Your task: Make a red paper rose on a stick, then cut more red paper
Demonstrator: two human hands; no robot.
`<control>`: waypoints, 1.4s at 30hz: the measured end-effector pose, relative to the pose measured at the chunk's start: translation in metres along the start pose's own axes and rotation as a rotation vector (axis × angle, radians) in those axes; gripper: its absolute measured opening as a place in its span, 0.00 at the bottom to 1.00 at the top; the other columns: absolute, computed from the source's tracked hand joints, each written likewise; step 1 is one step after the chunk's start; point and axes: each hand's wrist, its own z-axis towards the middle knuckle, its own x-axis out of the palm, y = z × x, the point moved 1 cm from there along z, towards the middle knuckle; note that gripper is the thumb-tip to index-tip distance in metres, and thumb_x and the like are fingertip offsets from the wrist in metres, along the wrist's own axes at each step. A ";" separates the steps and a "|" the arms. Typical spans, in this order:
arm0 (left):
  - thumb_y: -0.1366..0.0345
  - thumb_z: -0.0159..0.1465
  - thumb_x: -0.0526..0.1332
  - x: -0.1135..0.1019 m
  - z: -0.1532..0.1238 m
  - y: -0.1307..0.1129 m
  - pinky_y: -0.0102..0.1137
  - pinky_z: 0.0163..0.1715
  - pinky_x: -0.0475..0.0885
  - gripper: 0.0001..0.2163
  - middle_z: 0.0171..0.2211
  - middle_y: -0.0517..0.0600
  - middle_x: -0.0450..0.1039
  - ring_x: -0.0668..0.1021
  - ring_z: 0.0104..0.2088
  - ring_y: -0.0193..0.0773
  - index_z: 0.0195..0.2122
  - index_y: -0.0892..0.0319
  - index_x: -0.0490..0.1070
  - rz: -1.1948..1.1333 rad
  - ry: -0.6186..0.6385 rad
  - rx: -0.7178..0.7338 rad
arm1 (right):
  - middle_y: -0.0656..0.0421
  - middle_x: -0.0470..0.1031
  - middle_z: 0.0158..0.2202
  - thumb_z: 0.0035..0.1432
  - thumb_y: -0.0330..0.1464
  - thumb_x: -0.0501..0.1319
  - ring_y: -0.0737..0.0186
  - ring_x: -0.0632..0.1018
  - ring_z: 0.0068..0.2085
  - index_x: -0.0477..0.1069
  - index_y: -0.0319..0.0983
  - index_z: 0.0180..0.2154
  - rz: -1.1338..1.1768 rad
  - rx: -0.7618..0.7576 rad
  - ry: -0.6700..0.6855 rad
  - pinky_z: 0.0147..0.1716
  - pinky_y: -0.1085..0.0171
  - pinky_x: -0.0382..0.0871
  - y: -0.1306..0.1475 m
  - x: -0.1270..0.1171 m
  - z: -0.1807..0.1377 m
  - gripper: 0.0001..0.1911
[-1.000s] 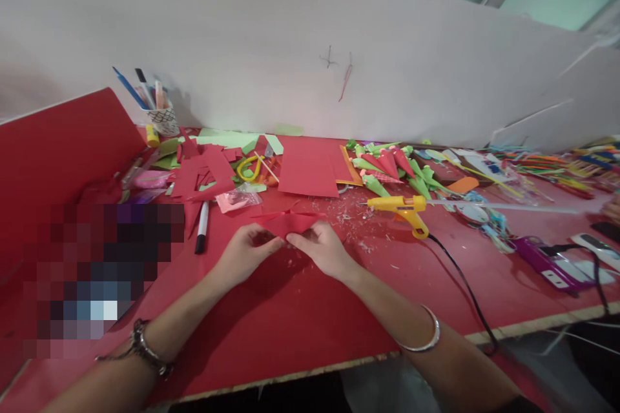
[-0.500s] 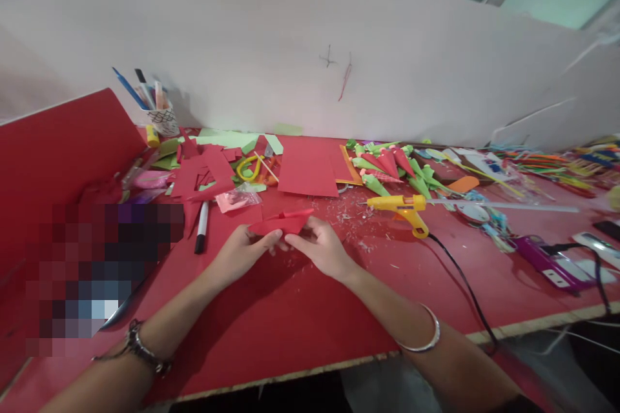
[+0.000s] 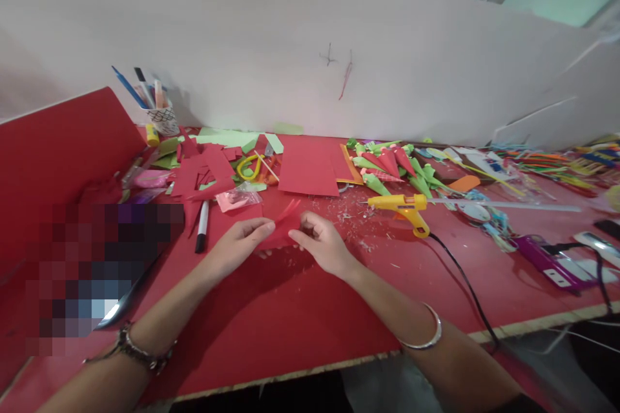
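Between my two hands is a piece of red paper (image 3: 279, 237), held just above the red tabletop. My left hand (image 3: 243, 242) grips its left side, thumb on top. On the right side, the thumb and bent fingers of my right hand (image 3: 323, 244) pinch the paper. A thin strip or fold sticks up from its far edge, blurred by motion. The paper's exact shape is hard to make out against the red table. Beyond my hands lies a small clear packet with pink contents (image 3: 238, 197). A capped marker (image 3: 202, 227) lies left of my left hand.
A yellow glue gun (image 3: 402, 204) with a black cord lies to the right. Behind it are several red and green paper cones (image 3: 387, 164). Red paper sheets (image 3: 309, 168) and scraps (image 3: 206, 171) lie at the back. A pen cup (image 3: 163, 120) stands back left, a purple power strip (image 3: 552, 264) far right.
The red paper has turned and changed shape between my hands, with a strip now pointing up. My left thumb has lifted and moved slightly left; the right hand has barely shifted.
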 end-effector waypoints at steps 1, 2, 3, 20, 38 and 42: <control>0.53 0.56 0.56 0.000 0.000 0.001 0.28 0.30 0.68 0.16 0.30 0.48 0.74 0.75 0.28 0.35 0.36 0.60 0.70 -0.007 0.072 -0.003 | 0.65 0.63 0.23 0.53 0.33 0.57 0.71 0.66 0.24 0.61 0.39 0.28 -0.002 -0.003 0.026 0.25 0.68 0.62 0.002 0.001 -0.001 0.06; 0.53 0.56 0.56 0.002 -0.001 0.001 0.27 0.27 0.68 0.15 0.27 0.46 0.73 0.74 0.24 0.33 0.35 0.60 0.68 -0.022 0.174 -0.014 | 0.65 0.64 0.23 0.53 0.33 0.57 0.71 0.66 0.24 0.61 0.39 0.28 -0.007 -0.007 0.047 0.26 0.68 0.61 0.004 0.001 -0.002 0.06; 0.53 0.57 0.56 0.003 -0.003 0.001 0.25 0.23 0.66 0.14 0.24 0.45 0.72 0.72 0.20 0.30 0.34 0.61 0.67 -0.040 0.281 -0.032 | 0.65 0.64 0.23 0.53 0.33 0.58 0.71 0.66 0.25 0.62 0.39 0.29 -0.010 -0.009 0.067 0.26 0.68 0.61 0.005 0.001 -0.002 0.05; 0.55 0.59 0.52 0.016 -0.006 -0.001 0.26 0.24 0.64 0.13 0.24 0.43 0.63 0.66 0.24 0.30 0.33 0.60 0.62 0.093 0.099 0.116 | 0.66 0.63 0.14 0.58 0.43 0.47 0.74 0.63 0.14 0.60 0.38 0.24 0.060 0.147 0.153 0.16 0.71 0.57 -0.001 0.004 -0.001 0.17; 0.55 0.61 0.49 0.018 -0.006 0.001 0.24 0.19 0.59 0.16 0.18 0.42 0.59 0.62 0.20 0.29 0.20 0.60 0.57 0.165 0.050 0.146 | 0.66 0.59 0.16 0.59 0.38 0.49 0.72 0.63 0.20 0.56 0.38 0.18 -0.244 -0.011 0.142 0.22 0.70 0.55 0.008 0.001 -0.007 0.20; 0.55 0.62 0.47 0.020 -0.008 0.002 0.23 0.17 0.59 0.18 0.16 0.41 0.59 0.63 0.17 0.27 0.19 0.59 0.56 0.119 0.099 0.153 | 0.65 0.58 0.17 0.59 0.39 0.49 0.71 0.63 0.21 0.56 0.39 0.19 -0.214 0.000 0.103 0.22 0.69 0.55 0.005 0.002 -0.006 0.19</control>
